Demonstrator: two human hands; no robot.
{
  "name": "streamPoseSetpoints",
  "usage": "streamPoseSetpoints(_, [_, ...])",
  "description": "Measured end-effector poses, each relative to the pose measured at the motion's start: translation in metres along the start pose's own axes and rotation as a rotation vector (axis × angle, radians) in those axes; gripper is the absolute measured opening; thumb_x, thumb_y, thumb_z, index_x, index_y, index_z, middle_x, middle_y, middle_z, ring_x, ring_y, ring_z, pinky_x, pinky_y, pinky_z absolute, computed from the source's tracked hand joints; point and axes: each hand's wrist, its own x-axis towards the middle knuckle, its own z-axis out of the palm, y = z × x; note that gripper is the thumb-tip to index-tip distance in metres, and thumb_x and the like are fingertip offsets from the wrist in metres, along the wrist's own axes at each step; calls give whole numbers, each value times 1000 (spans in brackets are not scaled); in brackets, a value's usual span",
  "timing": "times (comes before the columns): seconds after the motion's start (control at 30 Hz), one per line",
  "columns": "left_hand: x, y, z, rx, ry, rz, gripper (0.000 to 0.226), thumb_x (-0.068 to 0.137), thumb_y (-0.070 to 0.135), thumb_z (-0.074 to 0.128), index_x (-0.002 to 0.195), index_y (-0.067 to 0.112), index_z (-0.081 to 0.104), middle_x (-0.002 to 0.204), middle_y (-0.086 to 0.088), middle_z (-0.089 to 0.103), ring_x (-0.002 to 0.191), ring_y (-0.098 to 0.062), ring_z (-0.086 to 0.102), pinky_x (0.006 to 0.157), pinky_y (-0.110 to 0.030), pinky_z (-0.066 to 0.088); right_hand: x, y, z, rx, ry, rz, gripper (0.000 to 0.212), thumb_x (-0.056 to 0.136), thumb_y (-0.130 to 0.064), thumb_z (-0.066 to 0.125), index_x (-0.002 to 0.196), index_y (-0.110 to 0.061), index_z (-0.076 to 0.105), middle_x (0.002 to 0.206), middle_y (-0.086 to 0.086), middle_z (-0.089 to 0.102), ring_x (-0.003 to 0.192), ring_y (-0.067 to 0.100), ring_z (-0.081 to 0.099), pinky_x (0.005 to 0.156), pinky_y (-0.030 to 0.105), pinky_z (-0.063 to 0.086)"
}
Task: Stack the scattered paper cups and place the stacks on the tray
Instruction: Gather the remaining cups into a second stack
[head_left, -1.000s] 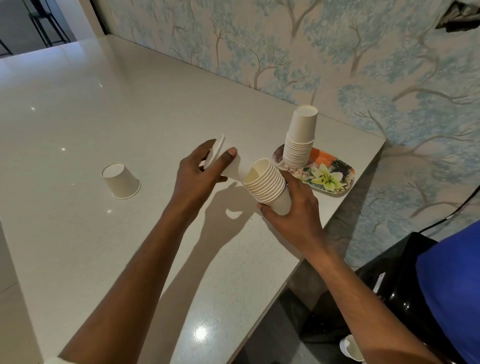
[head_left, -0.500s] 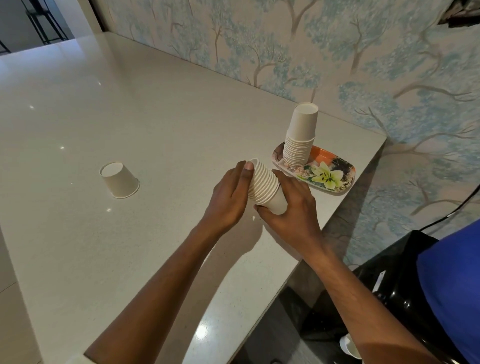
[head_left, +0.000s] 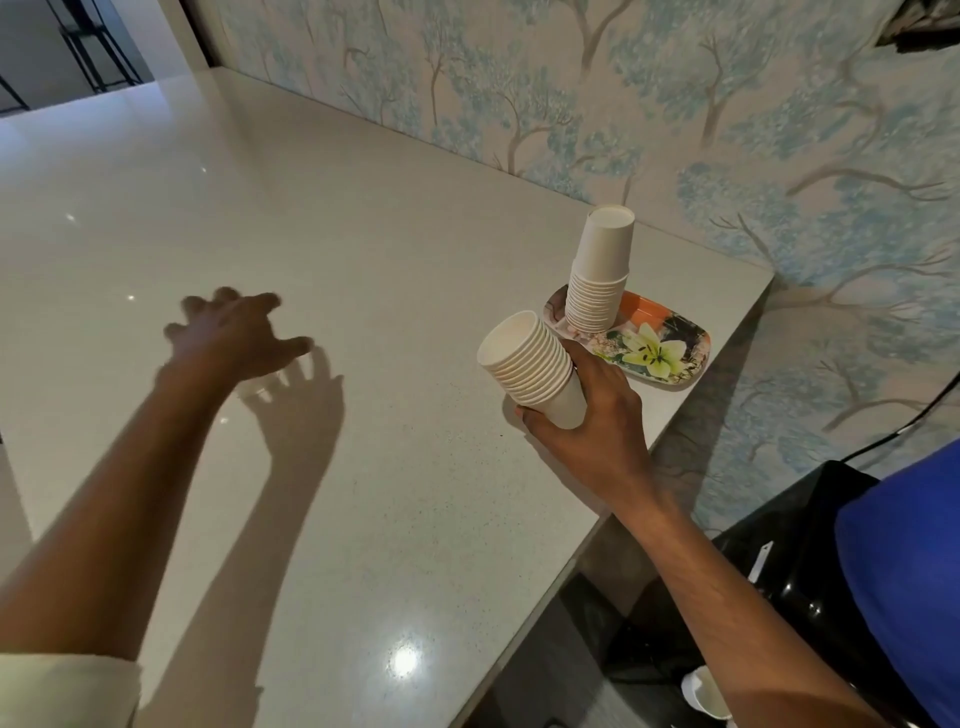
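Note:
My right hand (head_left: 592, 415) grips a tilted stack of white paper cups (head_left: 530, 364) just above the table, its open mouth facing up and left. Just behind it a flowered tray (head_left: 675, 358) sits at the table's right corner and carries a taller upside-down stack of cups (head_left: 597, 280). My left hand (head_left: 234, 338) is out to the left, blurred, fingers spread, holding nothing. It hovers over the spot of a lone upside-down cup (head_left: 262, 385), of which only a pale edge shows under the palm.
The white table (head_left: 363, 519) ends at a slanted edge on the right, close to the tray. Tree-patterned wallpaper (head_left: 675, 130) backs the table. Below the edge are a black object (head_left: 810, 545) and a small white cup (head_left: 706, 691).
My left hand pushed its cup into the stack held by my right hand, then let go and swung left over the lone cup. The right hand's stack has tipped more upright.

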Motion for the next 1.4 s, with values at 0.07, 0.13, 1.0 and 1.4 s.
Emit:
streamPoseSetpoints(0.07, [18, -31, 8, 57, -43, -38, 92, 73, 83, 57, 147, 31, 44, 147, -16, 48, 139, -42, 35, 107, -61, 38, 0, 0, 0, 10, 0, 6, 73, 79, -39, 84, 141, -20, 52, 129, -2, 63, 114, 13, 60, 92, 21, 51])
streamPoseSetpoints(0.13, [24, -46, 18, 12, -55, -20, 92, 71, 80, 62, 143, 25, 51, 134, -17, 60, 137, -39, 40, 107, -56, 40, 0, 0, 1, 25, -2, 9, 73, 79, -38, 85, 141, -20, 52, 128, -3, 63, 114, 14, 60, 91, 21, 53])
streamPoseSetpoints(1.0, [-121, 90, 44, -1446, -64, 154, 54, 67, 38, 85, 108, 13, 61, 109, -11, 70, 91, -23, 76, 77, -38, 63, 8, -28, 0, 240, 105, 59, 72, 80, -30, 88, 142, -18, 54, 128, -8, 65, 112, 6, 62, 83, 15, 56])
streamPoseSetpoints(1.4, [-124, 96, 59, -1056, -183, 447, 88, 67, 60, 79, 144, 43, 39, 124, 12, 61, 99, -14, 69, 81, -26, 61, 3, -32, -1, 252, 92, 73, 70, 81, -28, 87, 142, -17, 53, 128, -6, 66, 112, -1, 61, 79, 7, 51])
